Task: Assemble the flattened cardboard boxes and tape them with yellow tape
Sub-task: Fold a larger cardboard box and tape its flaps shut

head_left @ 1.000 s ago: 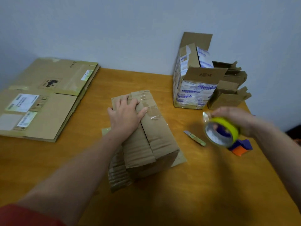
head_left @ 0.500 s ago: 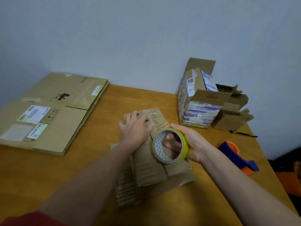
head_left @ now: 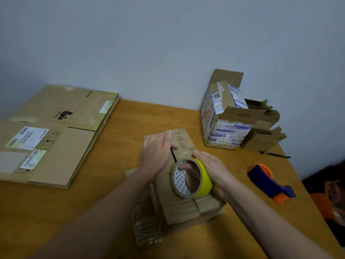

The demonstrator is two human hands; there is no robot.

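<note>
Head view: yellow tape roll (head_left: 204, 181) gripped by right hand (head_left: 213, 168) over box (head_left: 179, 209), left hand (head_left: 157, 154) flat atop

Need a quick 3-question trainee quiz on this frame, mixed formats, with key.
1. True or false: the right hand holds the yellow tape roll while the left hand rests on the small box.
2. Fill in: the flattened boxes lie to the small box's ____.
3. Where is the blue-and-orange tape dispenser?
A) on the flattened boxes
B) on the table, right of the small box
C) in the left hand

Key: 1 true; 2 left; 3 B.
</note>
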